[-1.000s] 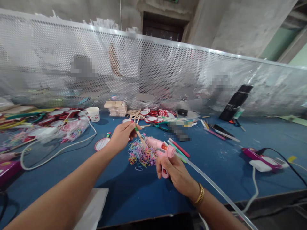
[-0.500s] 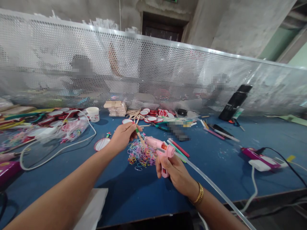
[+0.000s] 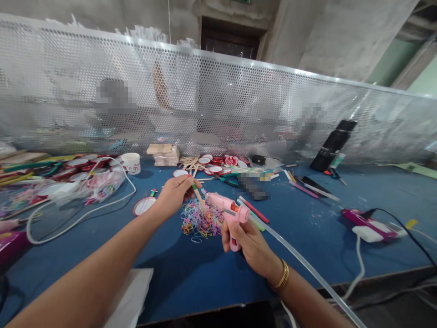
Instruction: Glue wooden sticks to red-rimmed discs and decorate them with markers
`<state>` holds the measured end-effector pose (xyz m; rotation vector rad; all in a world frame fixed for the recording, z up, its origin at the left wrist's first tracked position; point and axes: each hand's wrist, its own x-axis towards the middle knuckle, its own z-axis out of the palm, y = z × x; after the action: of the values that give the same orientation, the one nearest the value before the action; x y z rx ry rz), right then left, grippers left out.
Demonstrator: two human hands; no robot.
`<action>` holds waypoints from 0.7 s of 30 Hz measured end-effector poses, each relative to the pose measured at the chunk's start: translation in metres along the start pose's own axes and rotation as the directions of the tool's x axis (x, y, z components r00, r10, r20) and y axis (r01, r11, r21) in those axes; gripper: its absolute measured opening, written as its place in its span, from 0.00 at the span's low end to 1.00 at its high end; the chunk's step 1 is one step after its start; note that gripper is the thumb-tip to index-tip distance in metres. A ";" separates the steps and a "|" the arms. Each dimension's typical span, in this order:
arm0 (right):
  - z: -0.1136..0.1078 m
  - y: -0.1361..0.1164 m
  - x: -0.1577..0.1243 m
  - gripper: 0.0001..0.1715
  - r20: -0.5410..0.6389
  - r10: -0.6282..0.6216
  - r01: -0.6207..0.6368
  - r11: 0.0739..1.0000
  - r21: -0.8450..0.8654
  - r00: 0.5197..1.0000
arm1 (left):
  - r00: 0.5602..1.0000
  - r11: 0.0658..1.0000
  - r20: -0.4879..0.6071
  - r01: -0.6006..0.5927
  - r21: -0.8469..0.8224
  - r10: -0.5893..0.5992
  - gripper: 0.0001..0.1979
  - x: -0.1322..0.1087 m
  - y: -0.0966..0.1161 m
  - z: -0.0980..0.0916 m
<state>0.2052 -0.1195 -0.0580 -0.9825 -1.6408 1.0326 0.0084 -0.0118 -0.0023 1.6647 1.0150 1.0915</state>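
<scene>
Pinched in my left hand [image 3: 175, 193] is a wooden craft stick [image 3: 198, 193] with a green section near my fingers. Its lower end slants down over a heap of small colourful rubber bands [image 3: 201, 221]. My right hand [image 3: 251, 246] is wrapped round the handle of a pink hot glue gun [image 3: 223, 202]. The gun's nozzle points left, close beside the stick; whether they touch I cannot tell. A long clear glue stick [image 3: 290, 250] runs out of the back of the gun, past my right forearm. Left of my left hand lies a round white piece with a red rim [image 3: 144, 206].
Behind the blue table [image 3: 177, 282] stands a perforated metal screen [image 3: 235, 100]. A paper cup [image 3: 131, 163], stacked wooden sticks [image 3: 166, 155] and red-rimmed discs [image 3: 215, 169] line the back. Coloured sticks [image 3: 254, 209] lie right of the heap; a purple power strip [image 3: 370, 223] sits far right.
</scene>
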 end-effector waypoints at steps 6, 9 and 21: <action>-0.011 -0.003 -0.005 0.25 0.040 0.041 -0.042 0.999 0.032 0.998 | 0.999 0.997 -0.020 0.052 0.059 -0.051 0.17 0.005 -0.007 -0.004; -0.026 -0.013 -0.011 0.19 0.018 0.024 -0.024 0.999 -0.044 1.000 | 0.997 0.996 -0.010 0.072 0.054 -0.071 0.18 0.007 -0.012 -0.005; -0.154 -0.037 -0.074 0.19 -0.091 0.134 -0.161 0.738 -0.655 0.987 | 0.994 0.995 -0.034 0.100 -0.017 -0.100 0.15 0.009 -0.015 -0.002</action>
<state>0.3659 -0.1708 -0.0114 -1.6102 -1.9674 0.4983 0.0063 0.0015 -0.0137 1.5705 1.0985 1.0629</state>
